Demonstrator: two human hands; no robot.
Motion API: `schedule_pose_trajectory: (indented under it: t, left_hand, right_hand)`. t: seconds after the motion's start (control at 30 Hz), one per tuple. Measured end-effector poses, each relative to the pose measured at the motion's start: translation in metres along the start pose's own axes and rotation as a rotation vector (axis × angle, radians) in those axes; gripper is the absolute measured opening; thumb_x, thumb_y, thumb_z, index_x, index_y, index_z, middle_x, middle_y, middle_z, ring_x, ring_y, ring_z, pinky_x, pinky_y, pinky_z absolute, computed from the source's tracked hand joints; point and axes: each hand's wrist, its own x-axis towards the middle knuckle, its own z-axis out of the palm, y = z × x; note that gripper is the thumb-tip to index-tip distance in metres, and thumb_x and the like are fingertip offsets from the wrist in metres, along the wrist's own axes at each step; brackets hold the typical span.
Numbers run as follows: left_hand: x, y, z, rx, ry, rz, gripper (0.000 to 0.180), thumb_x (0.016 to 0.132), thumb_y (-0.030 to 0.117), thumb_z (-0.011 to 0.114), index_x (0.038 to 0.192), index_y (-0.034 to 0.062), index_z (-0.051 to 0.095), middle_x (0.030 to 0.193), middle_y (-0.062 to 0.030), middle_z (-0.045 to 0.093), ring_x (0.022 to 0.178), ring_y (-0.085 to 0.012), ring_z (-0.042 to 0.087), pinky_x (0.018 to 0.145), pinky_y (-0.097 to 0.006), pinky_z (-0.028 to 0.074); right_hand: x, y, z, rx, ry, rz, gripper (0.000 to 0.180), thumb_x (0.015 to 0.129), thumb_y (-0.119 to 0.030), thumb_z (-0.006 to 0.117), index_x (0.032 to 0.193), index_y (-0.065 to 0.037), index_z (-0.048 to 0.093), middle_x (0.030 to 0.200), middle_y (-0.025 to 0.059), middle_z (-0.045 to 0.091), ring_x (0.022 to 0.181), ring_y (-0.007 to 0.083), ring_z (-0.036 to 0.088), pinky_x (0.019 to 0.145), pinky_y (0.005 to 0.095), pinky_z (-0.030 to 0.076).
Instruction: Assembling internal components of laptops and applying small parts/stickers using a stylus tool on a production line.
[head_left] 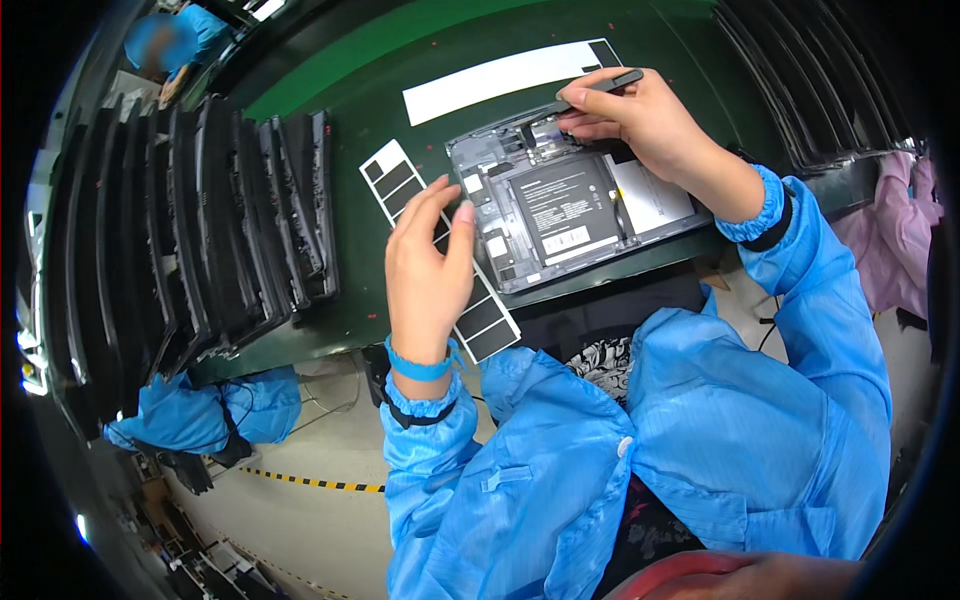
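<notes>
An opened electronic device [505, 245], dark and tablet-like, lies on the green table with its inside facing up. A black battery [565, 205] with a white-printed label fills its middle. My right hand [640, 120] is over the device's far edge, its fingers closed on slim black tweezers [615, 84]; their tip points at the parts near the far edge. My left hand [430, 270] rests by the device's left edge, thumb and fingers apart, holding nothing. Partly under it lies a white strip with black rectangular stickers [488, 325].
Several dark device shells [205, 220] stand on edge in a row at the left. More dark panels [820, 80] stand at the far right. A white sheet [500, 80] lies beyond the device on the green table [350, 290]. Other people [190, 40] sit nearby.
</notes>
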Motion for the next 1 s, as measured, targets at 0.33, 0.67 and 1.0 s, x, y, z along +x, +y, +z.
schedule_pose_trajectory:
  t: [0.33,0.67,1.0]
  left_hand:
    - [0.003,0.004,0.028,0.077,-0.052,0.141,0.027,0.084,0.017,0.064,0.103,-0.0015,0.065,0.118,-0.0162,0.059,0.110,-0.0342,0.052,0.095,-0.042,0.042]
    - [0.015,0.016,0.045,0.194,-0.015,0.199,0.025,0.084,0.018,0.066,0.103,0.0018,0.065,0.115,-0.0143,0.059,0.109,-0.0325,0.052,0.094,-0.041,0.042]
    - [0.018,0.030,0.058,0.271,-0.108,0.226,0.045,0.083,0.025,0.067,0.117,-0.0028,0.058,0.115,-0.0163,0.053,0.109,-0.0335,0.049,0.096,-0.044,0.037]
  right_hand:
    - [0.010,0.014,-0.001,-0.045,-0.102,0.055,0.024,0.089,-0.015,0.065,0.106,0.003,0.064,0.095,0.0155,0.067,0.087,0.0199,0.070,0.078,0.0264,0.058]
    - [0.011,0.014,0.001,-0.072,-0.056,0.009,0.024,0.090,-0.014,0.064,0.106,0.004,0.063,0.096,0.0151,0.067,0.089,0.0202,0.069,0.080,0.0267,0.057]
    - [0.011,0.019,-0.004,-0.064,-0.069,-0.010,0.025,0.090,-0.016,0.065,0.106,0.003,0.064,0.096,0.0143,0.067,0.088,0.0195,0.069,0.080,0.0270,0.057]
